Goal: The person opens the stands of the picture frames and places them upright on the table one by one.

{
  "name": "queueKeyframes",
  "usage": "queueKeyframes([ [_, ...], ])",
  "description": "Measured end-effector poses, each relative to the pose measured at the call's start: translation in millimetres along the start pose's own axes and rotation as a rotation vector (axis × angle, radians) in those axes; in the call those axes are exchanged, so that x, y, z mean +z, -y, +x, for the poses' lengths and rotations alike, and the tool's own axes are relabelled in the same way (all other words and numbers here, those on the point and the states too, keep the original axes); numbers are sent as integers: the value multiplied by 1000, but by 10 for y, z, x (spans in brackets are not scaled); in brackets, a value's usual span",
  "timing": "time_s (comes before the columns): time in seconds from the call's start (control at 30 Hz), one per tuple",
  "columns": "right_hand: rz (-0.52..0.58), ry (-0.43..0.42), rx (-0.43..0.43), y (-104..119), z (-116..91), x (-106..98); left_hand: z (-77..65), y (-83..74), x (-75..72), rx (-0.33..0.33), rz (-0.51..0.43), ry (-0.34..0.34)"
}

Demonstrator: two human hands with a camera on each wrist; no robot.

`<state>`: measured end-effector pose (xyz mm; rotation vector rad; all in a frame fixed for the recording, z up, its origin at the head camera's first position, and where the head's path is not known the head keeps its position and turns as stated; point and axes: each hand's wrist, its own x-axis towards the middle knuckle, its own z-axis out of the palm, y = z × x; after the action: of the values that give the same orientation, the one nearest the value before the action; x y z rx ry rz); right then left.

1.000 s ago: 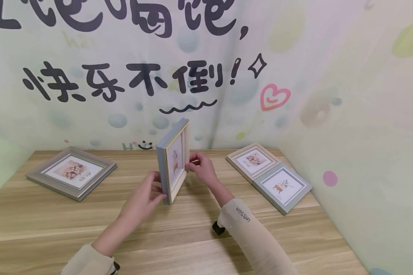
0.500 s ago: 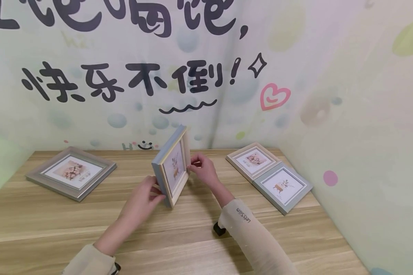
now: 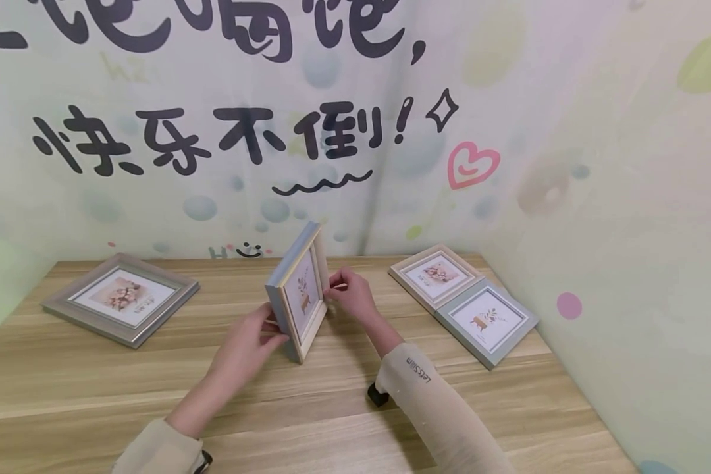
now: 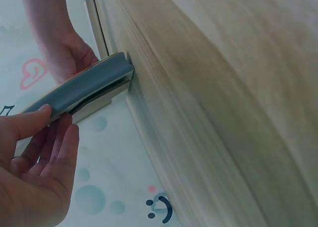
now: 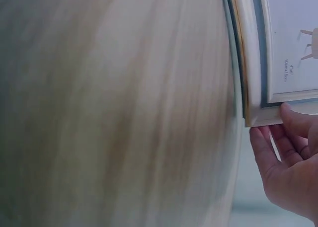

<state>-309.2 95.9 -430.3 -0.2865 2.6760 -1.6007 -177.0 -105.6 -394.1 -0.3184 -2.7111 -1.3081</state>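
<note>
Near the middle of the table, a picture frame (image 3: 317, 322) stands on edge, its cream front and small plant picture turned toward the right. Its outer side (image 4: 89, 85) is blue in the left wrist view. My left hand (image 3: 250, 342) pinches the near side edge, thumb on the front side and fingers behind. With thumb and fingertips my right hand (image 3: 353, 296) holds the opposite edge; in the right wrist view the thumb lies on the cream border (image 5: 271, 116). The lower near corner is right at the tabletop. Most of the frame's back is hidden.
A grey-brown picture frame (image 3: 180, 289) lies flat at the left on the wooden table (image 3: 308, 421). At the right, a beige frame (image 3: 403, 271) and a grey-green frame (image 3: 512, 345) lie flat, corner to corner. A printed wall cloth (image 3: 415, 210) hangs behind the table.
The held frame has come down slightly, and its face has turned a little more toward the head camera. Both hands keep their hold on it. The other frames have stayed put.
</note>
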Motion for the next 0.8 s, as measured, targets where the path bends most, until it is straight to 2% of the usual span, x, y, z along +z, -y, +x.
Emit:
queueKeyframes([
  [0.3,-108,46,18,20,3,-46,-3,-85,58,-16,12,1],
  [0.4,-147,53,4,39,-4,-67,-19,-86,89,-3,65,-15],
  [0.53,-194,61,-21,58,-12,-92,-51,-64,146,4,144,2],
  [0.67,-232,73,-36,65,-9,-112,-74,-41,195,-17,148,34],
  [0.8,-247,71,-38,67,-7,-129,-82,-69,220,-14,171,33],
])
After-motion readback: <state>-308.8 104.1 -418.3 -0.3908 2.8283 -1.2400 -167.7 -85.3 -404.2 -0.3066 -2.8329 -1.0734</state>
